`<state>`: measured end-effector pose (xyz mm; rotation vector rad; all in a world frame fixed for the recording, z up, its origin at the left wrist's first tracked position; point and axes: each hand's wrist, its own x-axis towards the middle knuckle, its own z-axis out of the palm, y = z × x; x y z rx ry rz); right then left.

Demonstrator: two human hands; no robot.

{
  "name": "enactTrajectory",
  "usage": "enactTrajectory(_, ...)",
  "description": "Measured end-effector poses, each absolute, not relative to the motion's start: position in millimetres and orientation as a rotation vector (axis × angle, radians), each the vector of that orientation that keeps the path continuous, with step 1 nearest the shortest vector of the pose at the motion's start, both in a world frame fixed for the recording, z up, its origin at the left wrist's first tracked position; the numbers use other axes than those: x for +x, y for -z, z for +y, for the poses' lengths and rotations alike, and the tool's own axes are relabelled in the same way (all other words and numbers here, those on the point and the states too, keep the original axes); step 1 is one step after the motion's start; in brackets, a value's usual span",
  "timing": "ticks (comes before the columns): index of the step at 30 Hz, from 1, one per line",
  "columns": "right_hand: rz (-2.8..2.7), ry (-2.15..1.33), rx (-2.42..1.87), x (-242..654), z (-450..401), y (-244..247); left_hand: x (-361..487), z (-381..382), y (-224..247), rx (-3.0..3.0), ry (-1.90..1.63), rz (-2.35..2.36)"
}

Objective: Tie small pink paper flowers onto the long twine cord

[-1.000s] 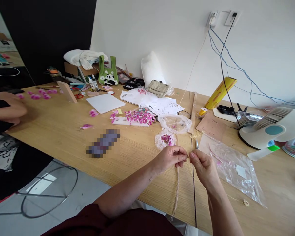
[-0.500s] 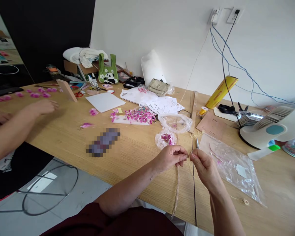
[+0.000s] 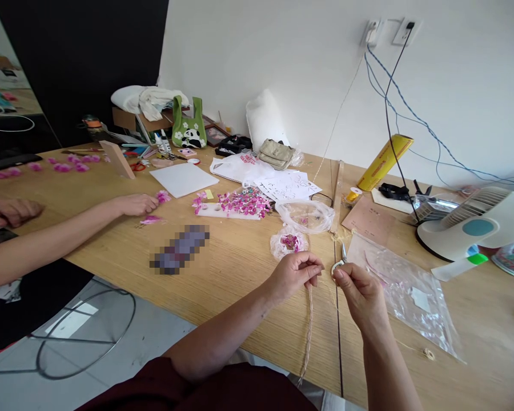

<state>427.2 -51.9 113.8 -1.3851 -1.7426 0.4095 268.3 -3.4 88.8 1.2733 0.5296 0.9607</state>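
My left hand [image 3: 298, 271] is closed in a pinch, and a pale braided cord [image 3: 309, 328] hangs from its fingers past the table's front edge. To its right, my right hand [image 3: 362, 291] has thumb and forefinger pressed together; what they pinch is too small to make out. Just behind those fingertips lie small scissors [image 3: 344, 252], blade pointing away, with a pale ring handle partly hidden by the hand. Beyond my left hand sits a clear plastic wrap [image 3: 276, 244] around pink petals [image 3: 290, 243].
On the left a co-worker's hand [image 3: 140, 204] touches a pink flower [image 3: 163, 196]. Pink blossoms [image 3: 244, 201] stand in a white foam strip [image 3: 205, 211]. A flat plastic bag [image 3: 405, 291], a thread spool [image 3: 428, 354] and a white fan [image 3: 475, 222] are at right.
My hands have drawn slightly apart, uncovering the scissors' ring handle. The co-worker's hand has reached right to the pink flower.
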Motion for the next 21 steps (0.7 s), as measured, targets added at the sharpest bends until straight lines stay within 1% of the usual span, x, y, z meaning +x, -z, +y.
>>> enactTrajectory(3,-1.784,-0.272,-1.316,428,-58,-116,266,-4,-92,1.228,-0.978,0.519)
enactTrajectory(5,-1.803,-0.109,-1.247,429,-61,-118,264,-5,-95,1.157,-0.958,0.499)
enactTrajectory(8,-1.858,0.173,-1.172,434,-63,-125,261,-6,-100,1.023,-0.863,0.452)
enactTrajectory(10,-1.949,0.278,-1.15,438,-63,-131,260,-6,-101,0.948,-0.786,0.418)
enactTrajectory(15,-2.142,0.301,-1.103,448,-62,-146,261,-5,-99,0.845,-0.686,0.357)
enactTrajectory(21,-2.25,0.293,-1.081,452,-62,-147,264,-6,-99,0.865,-0.669,0.338)
